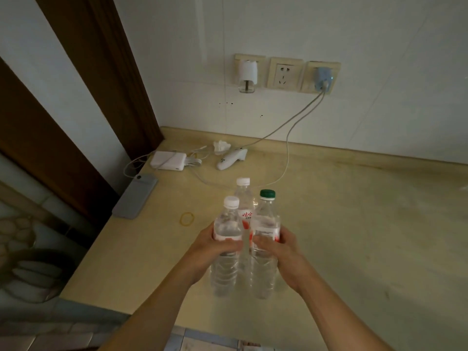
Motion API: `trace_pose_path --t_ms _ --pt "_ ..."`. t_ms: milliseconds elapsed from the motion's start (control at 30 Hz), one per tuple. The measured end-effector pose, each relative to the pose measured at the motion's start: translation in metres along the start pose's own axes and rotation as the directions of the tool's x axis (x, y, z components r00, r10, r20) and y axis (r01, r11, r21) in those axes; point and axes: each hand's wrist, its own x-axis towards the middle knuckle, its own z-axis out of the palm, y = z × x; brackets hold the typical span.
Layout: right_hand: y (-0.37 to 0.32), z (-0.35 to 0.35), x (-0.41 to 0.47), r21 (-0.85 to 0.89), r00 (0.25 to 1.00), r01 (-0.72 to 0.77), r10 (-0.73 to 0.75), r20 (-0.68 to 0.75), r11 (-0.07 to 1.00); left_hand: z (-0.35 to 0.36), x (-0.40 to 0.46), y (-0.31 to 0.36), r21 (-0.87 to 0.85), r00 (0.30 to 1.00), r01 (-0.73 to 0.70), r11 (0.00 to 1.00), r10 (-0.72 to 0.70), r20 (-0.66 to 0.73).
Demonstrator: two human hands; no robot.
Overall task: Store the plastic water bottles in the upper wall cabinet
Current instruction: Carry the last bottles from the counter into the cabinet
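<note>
Three clear plastic water bottles stand close together on the yellowish counter (354,236). My left hand (215,245) grips the left white-capped bottle (226,224) around its label. My right hand (277,245) grips the green-capped bottle (266,219) the same way. Between and behind them stands a taller white-capped bottle (243,198) with a red label, held by neither hand. The upper wall cabinet is out of view.
A yellow rubber band (187,218) lies left of the bottles. Farther back are a grey phone (135,196), a white charger block (168,160), a white handheld device (231,158) and cables running up to the wall sockets (286,73). A brown door frame (101,72) borders the left.
</note>
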Motion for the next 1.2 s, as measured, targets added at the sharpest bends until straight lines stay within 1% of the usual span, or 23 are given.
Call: trace_pose_path --t_ms 133,300,367,467,533,633,733,800,933,1000,1033,1067,1133,1200 --pt "-0.003 0.001 0.016 0.038 0.999 -0.007 0.006 0.035 0.999 0.004 0.013 0.005 -0.072 1.0 0.017 0.997 -0.019 -0.025" --pt "-0.006 0.009 0.025 0.006 0.999 -0.008 0.008 -0.041 1.0 0.007 0.023 0.009 -0.086 0.996 0.029 0.996 -0.036 -0.081" --pt "-0.007 0.011 0.025 0.03 0.998 0.023 -0.021 -0.067 0.999 0.008 0.021 0.009 -0.092 0.994 0.009 0.996 -0.018 -0.104" --pt "-0.013 0.016 0.02 0.072 0.996 0.087 -0.085 -0.031 0.994 0.01 0.015 0.012 -0.103 0.993 -0.029 0.994 0.016 -0.119" --pt "-0.021 0.021 0.014 0.066 0.992 0.122 -0.121 -0.027 0.99 0.012 0.009 0.02 -0.103 0.99 -0.065 0.993 0.051 -0.132" --pt "-0.044 0.032 0.001 0.046 0.985 0.159 -0.156 -0.076 0.986 0.015 -0.005 0.042 -0.101 0.981 -0.148 0.984 0.133 -0.141" --pt "-0.073 0.046 -0.019 0.027 0.966 0.227 -0.221 -0.137 0.974 0.02 -0.023 0.073 -0.079 0.963 -0.255 0.964 0.246 -0.109" --pt "-0.095 0.053 -0.035 0.014 0.945 0.28 -0.273 -0.177 0.96 0.024 -0.036 0.098 -0.074 0.946 -0.322 0.944 0.318 -0.063" --pt "-0.142 0.059 -0.072 0.017 0.88 0.39 -0.367 -0.301 0.921 0.042 -0.063 0.154 -0.053 0.877 -0.477 0.877 0.479 0.031" --pt "-0.168 0.059 -0.095 0.024 0.834 0.45 -0.411 -0.367 0.893 0.056 -0.079 0.185 -0.046 0.825 -0.557 0.83 0.558 0.092" --pt "-0.185 0.06 -0.108 0.013 0.799 0.501 -0.456 -0.391 0.866 0.064 -0.089 0.201 -0.05 0.794 -0.594 0.803 0.595 0.123" --pt "-0.202 0.061 -0.12 -0.011 0.764 0.556 -0.515 -0.389 0.831 0.072 -0.098 0.217 -0.063 0.763 -0.627 0.776 0.629 0.151" --pt "-0.242 0.06 -0.146 -0.057 0.692 0.662 -0.64 -0.334 0.747 0.089 -0.115 0.251 -0.097 0.699 -0.684 0.723 0.687 0.199" --pt "-0.279 0.059 -0.171 -0.08 0.619 0.739 -0.72 -0.313 0.669 0.109 -0.132 0.286 -0.116 0.631 -0.737 0.666 0.739 0.236"
